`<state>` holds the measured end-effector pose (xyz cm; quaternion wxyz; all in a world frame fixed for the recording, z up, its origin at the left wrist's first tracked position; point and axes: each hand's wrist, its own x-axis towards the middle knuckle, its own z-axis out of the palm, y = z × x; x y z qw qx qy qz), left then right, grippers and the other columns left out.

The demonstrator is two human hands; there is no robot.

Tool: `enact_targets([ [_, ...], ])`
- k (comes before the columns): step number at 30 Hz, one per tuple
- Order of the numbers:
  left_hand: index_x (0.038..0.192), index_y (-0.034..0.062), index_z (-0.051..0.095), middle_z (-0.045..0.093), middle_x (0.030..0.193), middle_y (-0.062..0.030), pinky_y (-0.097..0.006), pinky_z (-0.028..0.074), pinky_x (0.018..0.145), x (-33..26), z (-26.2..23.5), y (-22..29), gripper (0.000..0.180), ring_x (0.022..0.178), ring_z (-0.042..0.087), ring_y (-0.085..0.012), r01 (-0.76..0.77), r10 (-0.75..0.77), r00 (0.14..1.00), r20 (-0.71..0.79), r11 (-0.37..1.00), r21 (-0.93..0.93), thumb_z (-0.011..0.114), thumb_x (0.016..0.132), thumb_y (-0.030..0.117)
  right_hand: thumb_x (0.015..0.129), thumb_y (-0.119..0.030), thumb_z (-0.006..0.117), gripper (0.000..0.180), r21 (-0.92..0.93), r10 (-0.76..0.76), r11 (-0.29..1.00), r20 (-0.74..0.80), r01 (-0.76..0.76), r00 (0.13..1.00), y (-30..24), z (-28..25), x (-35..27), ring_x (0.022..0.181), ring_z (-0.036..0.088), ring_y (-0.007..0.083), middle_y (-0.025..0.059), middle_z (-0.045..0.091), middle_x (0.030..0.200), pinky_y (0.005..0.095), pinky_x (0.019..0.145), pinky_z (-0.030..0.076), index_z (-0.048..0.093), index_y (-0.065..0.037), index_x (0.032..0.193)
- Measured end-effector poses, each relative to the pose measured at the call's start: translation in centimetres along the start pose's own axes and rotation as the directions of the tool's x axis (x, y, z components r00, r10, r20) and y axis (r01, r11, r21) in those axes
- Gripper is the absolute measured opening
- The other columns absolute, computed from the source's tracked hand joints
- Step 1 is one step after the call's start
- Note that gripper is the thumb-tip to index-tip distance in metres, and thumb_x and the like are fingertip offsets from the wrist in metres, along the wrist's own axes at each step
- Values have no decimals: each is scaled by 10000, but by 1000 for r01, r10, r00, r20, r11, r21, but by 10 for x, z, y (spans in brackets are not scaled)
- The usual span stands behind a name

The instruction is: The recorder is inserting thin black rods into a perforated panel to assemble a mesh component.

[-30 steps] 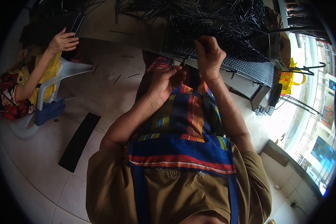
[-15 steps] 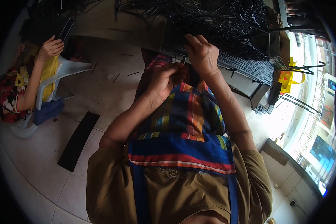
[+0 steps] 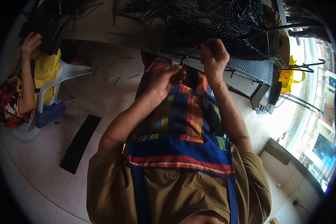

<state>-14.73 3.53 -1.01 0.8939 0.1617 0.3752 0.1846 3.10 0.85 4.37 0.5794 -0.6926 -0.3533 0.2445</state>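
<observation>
My left hand [image 3: 167,79] is closed, its thumb and fingers pinching a small thin dark piece [image 3: 182,61] in front of my striped apron [image 3: 175,115]. To the right and slightly farther off, my right hand [image 3: 215,59] hovers with curled fingers at the near edge of a perforated metal tray [image 3: 246,69]. Whatever its fingertips hold, if anything, is too small and dark to make out. Behind that hand, a large heap of thin black sticks [image 3: 227,22] covers the tray and the surface beyond it.
At the left a person in a yellow apron [image 3: 46,72] sits on a white plastic chair [image 3: 69,71], one hand [image 3: 30,44] raised. A long black strip [image 3: 80,143] lies on the tiled floor, with several short sticks farther off. A yellow bag [image 3: 286,80] hangs at the right.
My right hand has moved right and slightly nearer, away from my left hand, which stays almost in place. The other person's hand has shifted left off the dark panel's edge.
</observation>
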Motion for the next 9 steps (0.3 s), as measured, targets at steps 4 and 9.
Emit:
enact_targets([
  [4, 1083, 24, 629, 697, 958, -105, -274, 559, 673, 2, -11, -12, 185, 820, 684, -173, 48, -48, 998, 30, 999, -21, 610, 919, 109, 854, -18, 658, 96, -235, -343, 917, -55, 322, 938, 0, 4, 7, 637, 580, 54, 23, 649, 746, 215, 565, 461, 611, -13, 937],
  [9, 1109, 25, 615, 696, 968, -101, -287, 572, 705, 6, -16, -13, 211, 833, 687, -180, 41, -38, 997, 63, 998, -41, 608, 922, 122, 881, -36, 645, 92, -408, -428, 814, 62, 414, 902, -8, 8, 6, 694, 663, 143, 50, 689, 816, 226, 650, 503, 625, -56, 968],
])
